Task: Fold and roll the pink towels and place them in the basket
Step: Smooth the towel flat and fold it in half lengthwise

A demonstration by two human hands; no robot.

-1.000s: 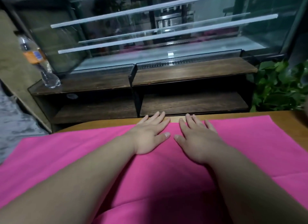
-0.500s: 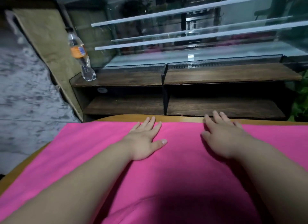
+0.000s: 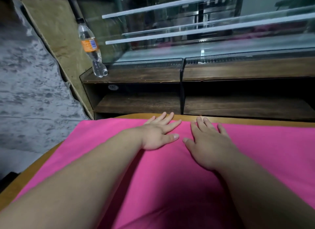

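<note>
A pink towel (image 3: 102,143) lies spread flat over the wooden table (image 3: 34,170), covering most of it. My left hand (image 3: 158,135) presses palm down on the towel near its far edge, fingers straight and reaching the table's rim. Just to its right, my right hand (image 3: 209,143) lies flat on the towel too, fingers straight and slightly spread. The two thumbs are close together. No basket is in view.
Behind the table stands a dark wooden shelf unit (image 3: 170,75) with a glass display case (image 3: 204,33) on top. A plastic bottle (image 3: 91,48) with an orange label stands on the shelf's left end. A grey marbled floor (image 3: 25,101) lies at left.
My hands slid apart over the towel and have come back together near its far edge. The view has swung left, so the bottle and floor sit further into frame.
</note>
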